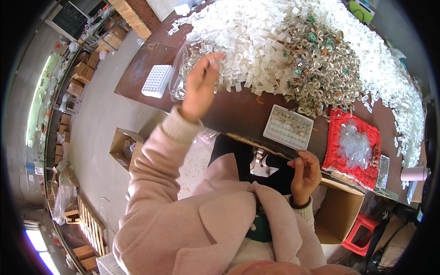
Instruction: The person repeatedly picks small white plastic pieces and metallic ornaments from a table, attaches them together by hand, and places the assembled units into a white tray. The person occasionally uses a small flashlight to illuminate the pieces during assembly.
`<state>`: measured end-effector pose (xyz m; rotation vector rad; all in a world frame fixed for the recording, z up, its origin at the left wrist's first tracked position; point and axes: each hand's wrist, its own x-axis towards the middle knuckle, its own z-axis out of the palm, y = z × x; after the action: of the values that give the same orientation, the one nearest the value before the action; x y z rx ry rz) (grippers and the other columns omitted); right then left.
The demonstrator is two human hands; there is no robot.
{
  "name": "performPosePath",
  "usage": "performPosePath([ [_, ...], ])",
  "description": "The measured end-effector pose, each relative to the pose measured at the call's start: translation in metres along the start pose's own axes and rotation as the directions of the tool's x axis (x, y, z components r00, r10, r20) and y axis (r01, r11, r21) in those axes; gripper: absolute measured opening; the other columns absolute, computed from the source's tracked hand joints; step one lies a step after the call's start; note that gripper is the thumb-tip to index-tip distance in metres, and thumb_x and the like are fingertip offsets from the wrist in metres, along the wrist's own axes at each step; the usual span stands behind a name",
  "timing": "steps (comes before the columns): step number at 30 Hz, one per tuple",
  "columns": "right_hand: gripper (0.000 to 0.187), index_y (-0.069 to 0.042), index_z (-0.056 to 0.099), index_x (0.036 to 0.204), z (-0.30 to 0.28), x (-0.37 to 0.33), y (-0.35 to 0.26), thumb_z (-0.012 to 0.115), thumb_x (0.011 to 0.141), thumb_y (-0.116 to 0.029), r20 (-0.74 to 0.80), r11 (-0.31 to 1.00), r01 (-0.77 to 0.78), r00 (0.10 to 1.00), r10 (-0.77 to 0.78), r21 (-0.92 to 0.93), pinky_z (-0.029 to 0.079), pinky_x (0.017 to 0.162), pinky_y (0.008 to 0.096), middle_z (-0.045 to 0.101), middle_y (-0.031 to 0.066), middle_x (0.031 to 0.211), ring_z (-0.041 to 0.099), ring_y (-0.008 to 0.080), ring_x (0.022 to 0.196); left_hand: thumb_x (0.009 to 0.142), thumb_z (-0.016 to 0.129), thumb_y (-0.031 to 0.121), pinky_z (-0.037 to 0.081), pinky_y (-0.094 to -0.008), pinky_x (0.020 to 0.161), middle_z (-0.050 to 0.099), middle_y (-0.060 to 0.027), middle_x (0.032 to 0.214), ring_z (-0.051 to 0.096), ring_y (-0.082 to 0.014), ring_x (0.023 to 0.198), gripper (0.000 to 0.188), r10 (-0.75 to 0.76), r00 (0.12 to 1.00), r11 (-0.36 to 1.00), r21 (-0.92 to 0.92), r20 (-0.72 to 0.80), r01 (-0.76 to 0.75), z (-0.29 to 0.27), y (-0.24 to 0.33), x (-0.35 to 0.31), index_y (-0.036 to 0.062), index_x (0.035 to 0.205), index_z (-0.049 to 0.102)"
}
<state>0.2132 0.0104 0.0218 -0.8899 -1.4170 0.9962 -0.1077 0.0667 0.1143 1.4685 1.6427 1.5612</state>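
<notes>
My left hand [200,89] reaches over an open clear plastic bag [176,82] holding small silvery pieces, at the edge of a big heap of small white plastic pieces [250,50]. Its fingers are stretched and partly apart, with nothing plainly held. At the table's front edge, my right hand [306,178] has its thumb and fingertips brought together; whatever may be between them is too small to name. Just beyond it lies a white tray [270,130] with rows of small hollows, its far rows carrying small silvery pieces.
A mound of small metal pieces [323,68] with green bits sits right of the white heap. On a red quilted cloth [337,153] lie clear plastic bits. A white perforated block [157,80] stands far left. Below are a cardboard box [337,213] and a red stool [360,236].
</notes>
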Motion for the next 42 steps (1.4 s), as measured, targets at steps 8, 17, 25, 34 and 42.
performPosePath([
  [8, 0.017, 0.005, 0.061, 0.11, 0.0, 0.001, 0.004, 0.056, 0.094, 0.009, -0.027, 1.0, -0.02, 0.999, 0.02, 0.012, 0.056, 0.067, 0.0254, 0.066, 0.015, 0.109, 0.068, 0.0153, 0.074, 0.081, 0.073, 0.012, 0.046, -0.0477, 0.095, 0.055, -0.0218, 0.125, 0.055, -0.0389, 0.11, 0.049, 0.385, 0.871, 0.368, 0.814, 0.305, -0.448, 0.005, -0.036, -0.014, -0.0016, 0.124, 0.055],
  [17, 0.018, 0.003, 0.063, 0.106, 0.007, 0.028, -0.024, 0.06, 0.09, 0.01, 0.185, 0.976, 0.091, 0.981, -0.054, -0.196, 0.055, 0.066, 0.0262, 0.068, 0.0154, 0.105, 0.068, 0.0165, 0.072, 0.08, 0.073, 0.024, 0.046, -0.0398, 0.072, 0.065, -0.0062, 0.087, 0.063, -0.0236, 0.084, 0.023, 0.2, 0.941, -0.025, 0.962, 0.272, -0.272, -0.004, -0.081, 0.0, 0.009, 0.092, 0.061],
  [25, 0.022, -0.002, 0.065, 0.106, 0.038, 0.083, -0.073, 0.066, 0.085, 0.007, 0.552, 0.868, 0.33, 0.83, -0.081, -0.37, 0.054, 0.065, 0.0318, 0.068, 0.0148, 0.1, 0.07, 0.0293, 0.078, 0.078, 0.065, 0.012, 0.047, -0.0378, 0.074, 0.067, -0.0061, 0.084, 0.067, -0.0226, 0.08, 0.01, 0.182, 0.959, 0.054, 0.971, 0.219, -0.232, -0.006, -0.092, 0.012, 0.0096, 0.087, 0.065],
  [34, 0.019, -0.003, 0.061, 0.102, 0.119, 0.175, -0.056, 0.068, 0.085, -0.007, 0.833, 0.568, 0.757, 0.513, -0.209, -0.323, 0.053, 0.079, 0.0403, 0.063, 0.0118, 0.097, 0.063, 0.033, 0.092, 0.089, 0.061, 0.028, 0.056, -0.0443, 0.067, 0.072, -0.0126, 0.08, 0.07, -0.0349, 0.073, 0.02, 0.161, 0.985, 0.475, 0.88, -0.067, -0.018, -0.063, -0.078, 0.063, 0.0117, 0.084, 0.071],
  [42, 0.03, -0.004, 0.064, 0.113, 0.273, 0.241, 0.019, 0.067, 0.09, -0.022, 0.915, 0.278, 0.883, 0.402, -0.029, -0.379, 0.046, 0.101, 0.039, 0.063, 0.0104, 0.119, 0.057, 0.0288, 0.117, 0.086, 0.062, 0.025, 0.054, -0.0432, 0.071, 0.072, -0.0128, 0.081, 0.07, -0.0338, 0.078, 0.02, 0.074, 0.973, 0.712, 0.695, -0.217, 0.101, -0.097, -0.059, 0.09, 0.0088, 0.086, 0.073],
])
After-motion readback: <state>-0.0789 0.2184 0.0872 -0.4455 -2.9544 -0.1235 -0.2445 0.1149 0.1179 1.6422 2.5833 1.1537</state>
